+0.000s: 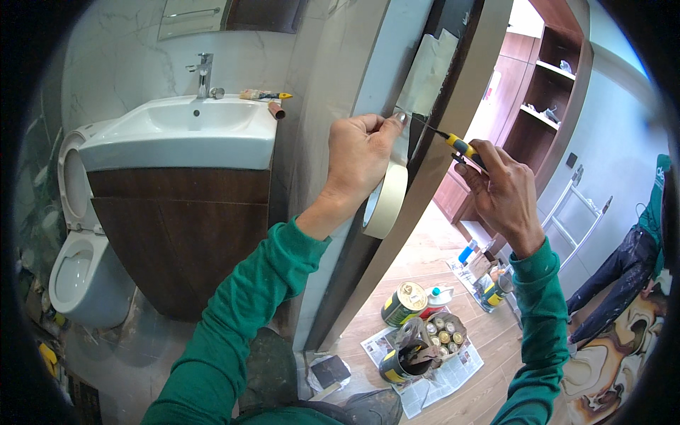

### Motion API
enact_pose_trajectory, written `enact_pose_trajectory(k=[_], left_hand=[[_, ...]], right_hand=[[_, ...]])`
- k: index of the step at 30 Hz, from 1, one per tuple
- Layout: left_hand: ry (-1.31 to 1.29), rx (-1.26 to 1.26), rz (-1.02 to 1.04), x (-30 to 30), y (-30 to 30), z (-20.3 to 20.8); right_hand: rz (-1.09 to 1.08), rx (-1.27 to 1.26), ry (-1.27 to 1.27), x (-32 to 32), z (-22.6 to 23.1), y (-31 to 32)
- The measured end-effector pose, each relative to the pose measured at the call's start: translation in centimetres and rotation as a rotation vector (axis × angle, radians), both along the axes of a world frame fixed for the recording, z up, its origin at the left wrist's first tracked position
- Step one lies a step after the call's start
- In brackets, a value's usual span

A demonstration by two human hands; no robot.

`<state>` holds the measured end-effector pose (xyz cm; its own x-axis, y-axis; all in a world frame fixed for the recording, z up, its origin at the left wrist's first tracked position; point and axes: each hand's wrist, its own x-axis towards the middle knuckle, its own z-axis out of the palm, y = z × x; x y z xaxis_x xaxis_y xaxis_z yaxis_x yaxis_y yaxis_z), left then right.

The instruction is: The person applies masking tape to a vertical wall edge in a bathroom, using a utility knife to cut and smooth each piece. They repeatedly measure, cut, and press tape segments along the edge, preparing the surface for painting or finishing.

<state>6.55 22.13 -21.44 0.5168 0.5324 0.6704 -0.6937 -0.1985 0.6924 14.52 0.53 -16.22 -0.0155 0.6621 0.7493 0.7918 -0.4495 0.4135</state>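
Note:
My left hand (pixel 360 152) is closed, pinching a strip of masking tape between thumb and fingers against the door frame edge. From it hangs the cream roll of masking tape (pixel 388 205), just below the hand. Above, a wide piece of pale tape (pixel 428 71) covers part of the dark recess in the door frame (pixel 429 241). My right hand (pixel 503 188) grips a yellow-and-black handled tool (pixel 464 150) with a thin shaft or blade. Its tip points at the tape beside my left thumb; whether it touches, I cannot tell.
Left of the frame are a white washbasin (pixel 177 142) with a paintbrush (pixel 265 94) on its rim and a toilet (pixel 88 276). At right, paint cans (pixel 404 303) stand on newspaper (pixel 453 368). Farther off are a ladder (pixel 577 212) and another person (pixel 616 262).

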Motion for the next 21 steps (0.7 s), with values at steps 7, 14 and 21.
enact_pose_trajectory(k=[7, 14, 21], left_hand=[[0.017, 0.008, 0.009, -0.2, -0.2, 0.0], [-0.020, -0.024, -0.003, 0.0, -0.6, 0.0], [-0.011, 0.020, 0.036, -0.1, -0.6, 0.0]], right_hand=[[0.016, -0.008, 0.005, 0.7, 0.2, -0.1], [0.015, -0.016, -0.013, 1.2, 0.3, 0.1], [0.001, -0.018, -0.040, 1.5, 0.4, 0.0]])
